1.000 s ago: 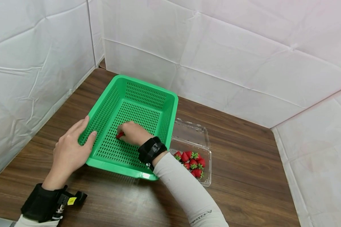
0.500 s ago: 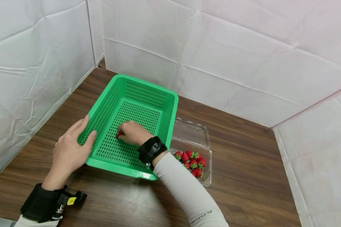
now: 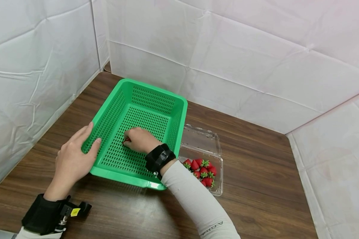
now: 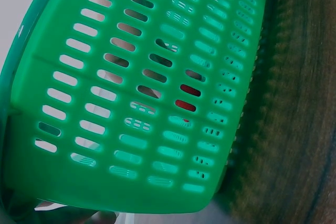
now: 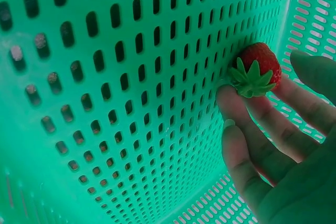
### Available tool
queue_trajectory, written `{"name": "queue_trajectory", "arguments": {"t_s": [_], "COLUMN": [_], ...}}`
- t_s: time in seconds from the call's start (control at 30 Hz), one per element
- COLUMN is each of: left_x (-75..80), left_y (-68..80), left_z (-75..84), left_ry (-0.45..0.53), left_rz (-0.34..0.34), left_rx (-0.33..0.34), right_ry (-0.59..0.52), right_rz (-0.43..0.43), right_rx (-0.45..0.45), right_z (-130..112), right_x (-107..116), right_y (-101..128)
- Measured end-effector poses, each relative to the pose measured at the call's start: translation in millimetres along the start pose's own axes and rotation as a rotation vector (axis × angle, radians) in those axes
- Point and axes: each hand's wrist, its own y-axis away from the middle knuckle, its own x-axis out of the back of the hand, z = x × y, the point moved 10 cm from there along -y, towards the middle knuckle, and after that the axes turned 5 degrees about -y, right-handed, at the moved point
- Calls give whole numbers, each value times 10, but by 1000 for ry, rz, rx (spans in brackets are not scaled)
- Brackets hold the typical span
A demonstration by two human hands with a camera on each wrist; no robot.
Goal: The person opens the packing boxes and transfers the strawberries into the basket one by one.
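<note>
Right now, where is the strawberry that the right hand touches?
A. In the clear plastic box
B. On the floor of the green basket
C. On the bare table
B: the right hand has its fingers on the strawberry, which lies on the perforated floor of the green basket.

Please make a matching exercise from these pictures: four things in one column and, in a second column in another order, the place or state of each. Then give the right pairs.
Things:
1. left hand
2. right hand
3. green basket
4. clear box

Places or states:
A. stands on the wooden table, with slotted walls and floor
B. lies open beside the basket, with strawberries inside
C. rests on the basket's outer wall and rim
D. is inside the basket, fingers at a single strawberry on its floor

Pairs: 1-C, 2-D, 3-A, 4-B
</note>
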Motion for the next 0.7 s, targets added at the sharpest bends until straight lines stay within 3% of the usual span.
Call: {"name": "queue_trajectory", "arguments": {"t_s": [0.7], "left_x": [5], "left_y": [1], "left_z": [0], "left_ry": [-10], "left_rz": [3], "left_rx": [3], "right_ry": [10], "right_rz": [23], "right_rx": [-38], "right_z": [24], "right_x": [45], "right_y": [10]}}
